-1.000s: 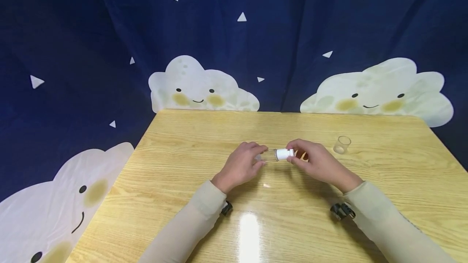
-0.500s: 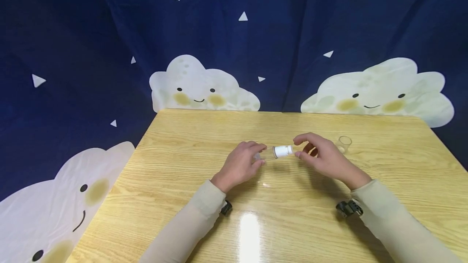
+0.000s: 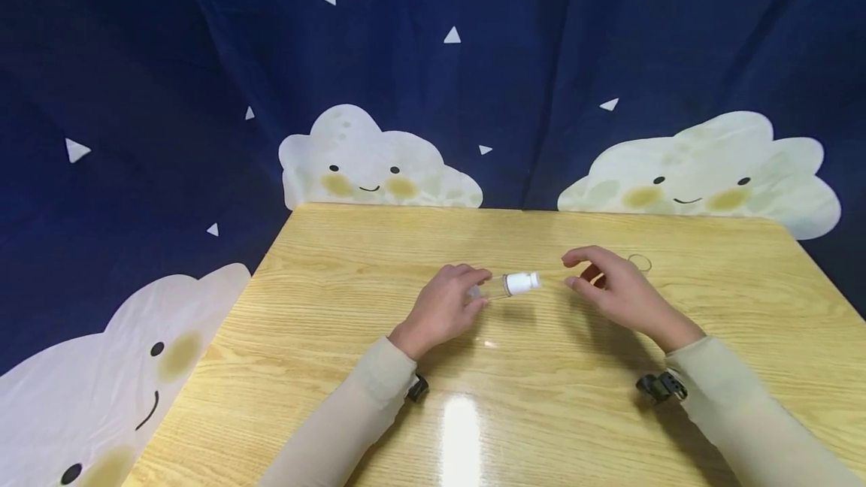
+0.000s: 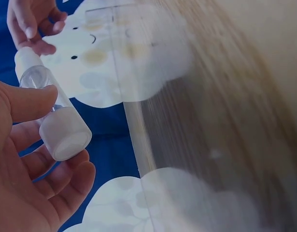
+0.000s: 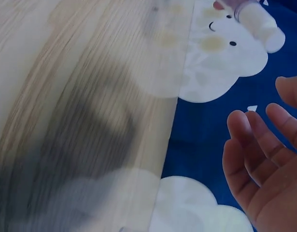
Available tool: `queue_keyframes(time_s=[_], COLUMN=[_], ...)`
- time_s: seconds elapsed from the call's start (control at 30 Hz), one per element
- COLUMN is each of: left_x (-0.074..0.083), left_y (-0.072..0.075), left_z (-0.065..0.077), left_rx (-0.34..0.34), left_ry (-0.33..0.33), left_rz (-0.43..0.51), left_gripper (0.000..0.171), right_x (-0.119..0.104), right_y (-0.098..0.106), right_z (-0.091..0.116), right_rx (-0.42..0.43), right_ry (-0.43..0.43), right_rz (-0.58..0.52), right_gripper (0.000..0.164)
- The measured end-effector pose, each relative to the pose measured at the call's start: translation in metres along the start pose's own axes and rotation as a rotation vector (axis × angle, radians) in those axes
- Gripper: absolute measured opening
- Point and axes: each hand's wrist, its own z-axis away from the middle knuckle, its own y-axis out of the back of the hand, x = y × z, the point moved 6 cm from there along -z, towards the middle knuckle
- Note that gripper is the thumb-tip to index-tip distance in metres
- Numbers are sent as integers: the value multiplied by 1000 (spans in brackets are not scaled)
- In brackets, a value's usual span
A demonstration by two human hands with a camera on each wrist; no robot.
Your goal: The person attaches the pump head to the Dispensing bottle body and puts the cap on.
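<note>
Fingers (image 4: 76,186) of my left hand (image 3: 440,310) are gripping the bottle (image 3: 519,283) near its base, thumb wrapping one side of the clear part. Bottle is hanging above the table (image 3: 541,404), lying nearly level, white top pointing toward my right hand (image 3: 628,297). Right-hand fingers are curving loosely, thumb apart, free, just off the bottle's top. Clear cup (image 3: 649,261) is sitting behind that hand, only its rim showing. Blue cloud-print curtain (image 3: 406,36) is hanging beyond.
</note>
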Motion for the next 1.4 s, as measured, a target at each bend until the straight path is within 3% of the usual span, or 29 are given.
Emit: queue_keyframes(time_s=[0.47,0.93,1.4], left_x=[0,-1,-1], left_y=[0,1,3], left_z=[2,3,1], left_rx=[18,5,-5], left_ry=[-22,-11,-11], left_rz=[2,1,-6], left_gripper=[39,39,39], right_x=[31,49,73], right_y=[10,32,41], right_z=[8,14,21], right_rx=[-6,183,194], right_ry=[-52,-16,-70], right_rz=[51,114,103], right_gripper=[27,35,41])
